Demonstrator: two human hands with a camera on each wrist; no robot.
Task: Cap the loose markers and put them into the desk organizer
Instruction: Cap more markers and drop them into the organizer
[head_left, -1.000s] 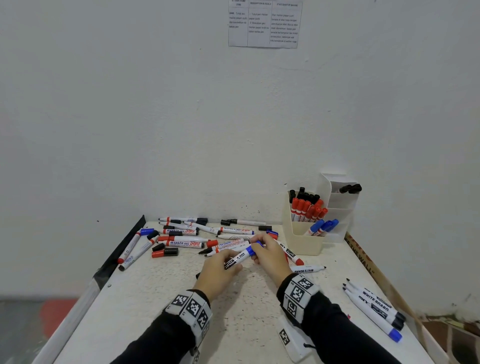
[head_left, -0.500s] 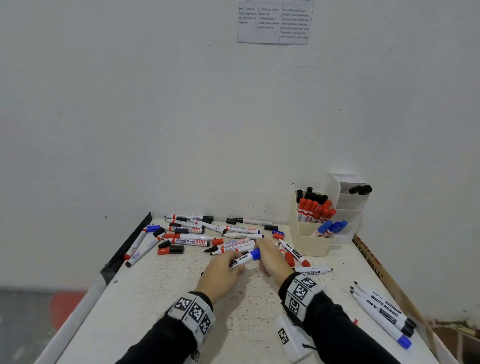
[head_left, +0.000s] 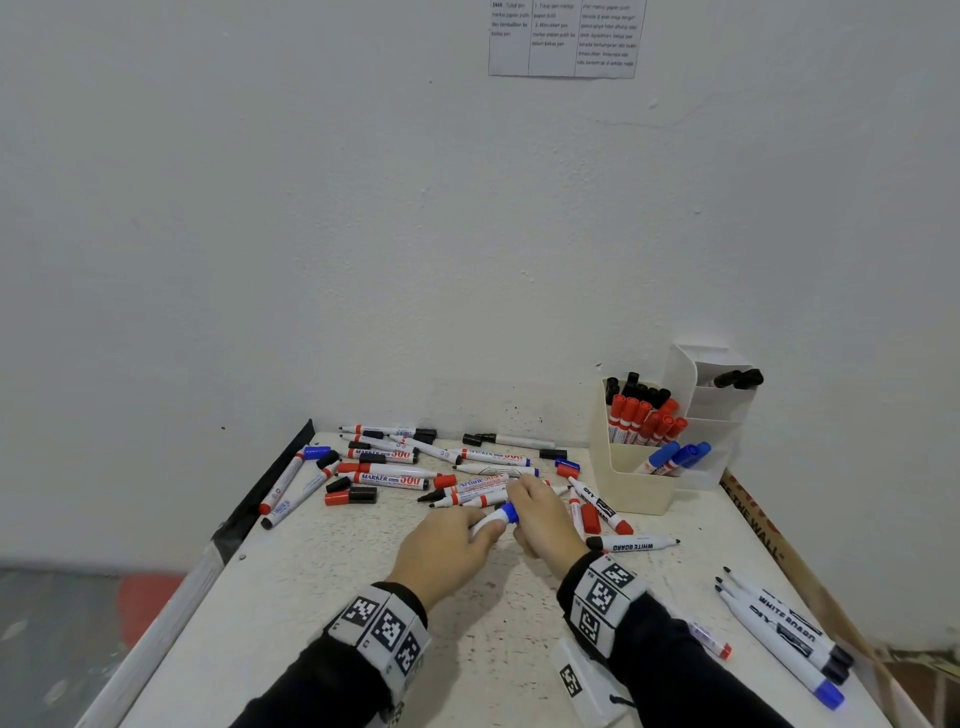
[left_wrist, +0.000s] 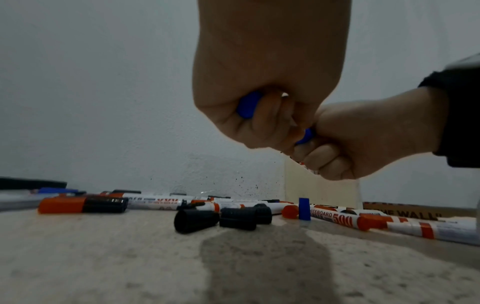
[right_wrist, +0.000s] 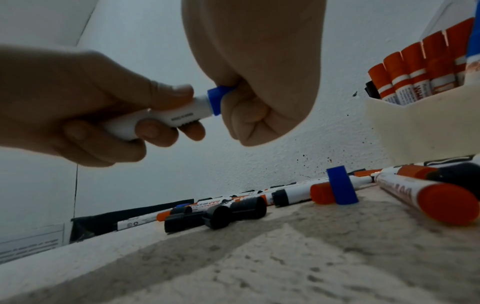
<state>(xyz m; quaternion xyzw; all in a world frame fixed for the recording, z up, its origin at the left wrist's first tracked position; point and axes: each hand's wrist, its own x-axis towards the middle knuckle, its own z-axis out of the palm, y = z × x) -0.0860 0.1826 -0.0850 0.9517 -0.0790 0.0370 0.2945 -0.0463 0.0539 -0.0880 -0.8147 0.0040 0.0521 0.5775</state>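
Since a second ago, both hands are sitting a little lower and closer together above the middle of the surface (head_left: 291, 613), and the blue cap is now meeting the marker's end.

Left hand (head_left: 441, 551) is curling its fingers and thumb around the white barrel of the marker (right_wrist: 155, 117), holding it just above the surface. Right hand (head_left: 545, 519) is closing in a fist around the blue cap (right_wrist: 218, 96), which is sitting on the barrel's end; whether it is fully seated cannot be told.

To cap it well, the right hand is probably best pushing straight along the barrel while the left is bracing, keeping cap and barrel in line until the cap stops. A slanted push is likely to leave it loose.

Desk organizer (head_left: 631, 483) is standing at the far right corner of the surface, near the right hand, already holding red, black and blue markers; the blue ones are leaning in its front compartment.

More loose markers (head_left: 389, 478) and several loose caps are lying along the far edge, among them black caps (left_wrist: 197, 220) and a blue cap standing on end (right_wrist: 340, 187). Four uncapped markers (head_left: 779, 639) are lying by the right edge.
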